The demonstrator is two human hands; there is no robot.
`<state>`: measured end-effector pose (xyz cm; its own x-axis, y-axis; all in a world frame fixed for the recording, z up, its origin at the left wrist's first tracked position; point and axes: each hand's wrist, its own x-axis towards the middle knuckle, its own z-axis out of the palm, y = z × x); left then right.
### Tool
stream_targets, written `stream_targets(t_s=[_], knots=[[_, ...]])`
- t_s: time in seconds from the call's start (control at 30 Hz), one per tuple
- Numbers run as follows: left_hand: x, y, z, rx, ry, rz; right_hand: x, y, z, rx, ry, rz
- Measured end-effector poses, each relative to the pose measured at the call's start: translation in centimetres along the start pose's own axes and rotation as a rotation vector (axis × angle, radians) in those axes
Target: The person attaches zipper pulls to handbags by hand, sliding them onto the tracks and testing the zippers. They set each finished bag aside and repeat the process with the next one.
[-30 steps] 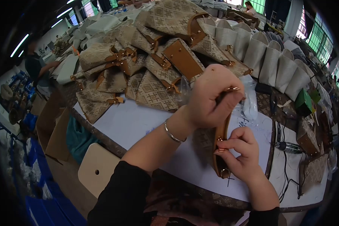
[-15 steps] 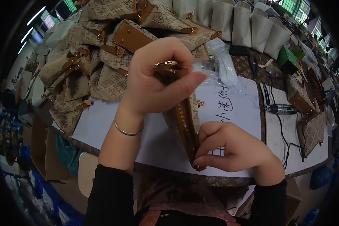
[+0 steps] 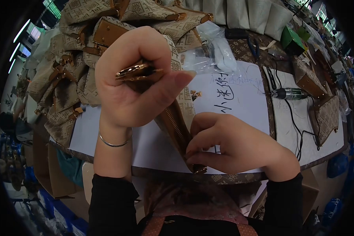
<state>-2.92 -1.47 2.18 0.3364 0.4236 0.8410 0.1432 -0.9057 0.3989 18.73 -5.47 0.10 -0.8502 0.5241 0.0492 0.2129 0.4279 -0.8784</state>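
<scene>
A small patterned bag [image 3: 177, 118] with a tan zipper edge is held up at the centre of the view, above the near edge of the table [image 3: 106, 133]. The left hand [image 3: 133, 78], at 11 o'clock, is closed in a fist around the bag's upper end, with the thumb pressed beside a gold clasp [image 3: 135, 70]. The right hand [image 3: 228, 145], at 4 o'clock, has its fingers curled shut, pinching the lower end of the zipper. A heap of finished bags [image 3: 82, 59] lies at 10 o'clock. A sheet with handwriting [image 3: 232, 94] lies just behind the hands. A power tool [image 3: 287, 93] rests at 2 o'clock.
</scene>
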Motion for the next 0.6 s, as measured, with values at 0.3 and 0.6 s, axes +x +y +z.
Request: stream_targets(t_s=[0.3,0.6], knots=[[-0.1,1.1,0.8,0.045,0.004,-0.006,-0.7,-0.5,0.3,-0.123,-0.057,-0.032],[-0.3,1.4,1.8,0.060,0.111,-0.304,-0.4,-0.7,1.3,-0.272,0.171,-0.042]])
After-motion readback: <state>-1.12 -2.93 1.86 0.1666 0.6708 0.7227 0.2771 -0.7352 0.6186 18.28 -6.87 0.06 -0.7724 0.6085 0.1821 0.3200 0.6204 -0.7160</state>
